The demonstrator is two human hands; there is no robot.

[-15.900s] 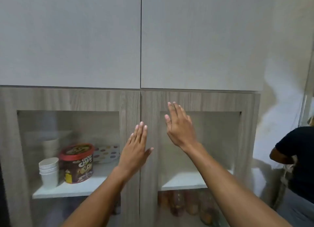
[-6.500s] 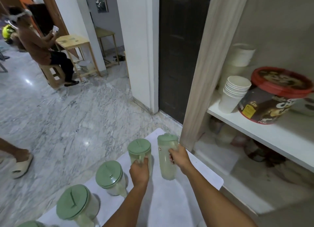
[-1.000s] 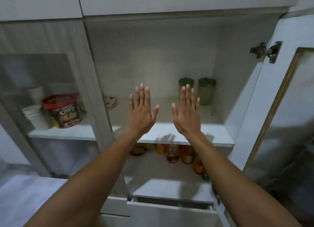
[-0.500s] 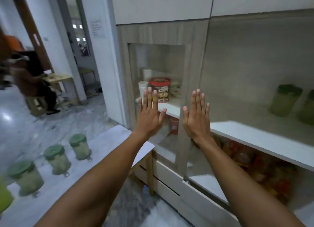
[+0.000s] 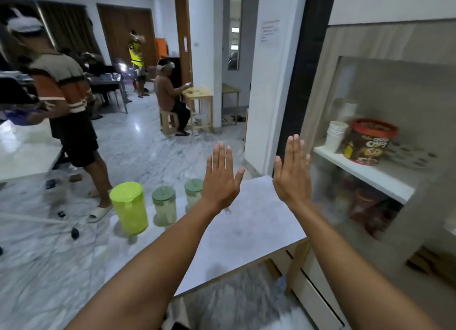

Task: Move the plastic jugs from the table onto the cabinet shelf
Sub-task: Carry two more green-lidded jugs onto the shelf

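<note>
Three plastic jugs stand in a row on the white table (image 5: 251,233): a bright lime-green jug (image 5: 129,208) nearest me, a clear jug with a dull green lid (image 5: 164,205) behind it, and another green-lidded jug (image 5: 193,191) partly hidden by my left hand. My left hand (image 5: 220,179) and my right hand (image 5: 292,174) are raised flat above the table, fingers up and slightly apart, holding nothing. The cabinet shelf (image 5: 365,174) is to the right, behind a glass door.
On that shelf sit a stack of white cups (image 5: 335,135) and a red-lidded cereal tub (image 5: 369,142). A person in shorts (image 5: 66,102) stands left of the table. Another person sits on a stool (image 5: 170,100) farther back. Marble floor surrounds the table.
My view has swung left from the open cabinet, where two jugs stood on the shelf, to the table. Both hands stay raised and empty.
</note>
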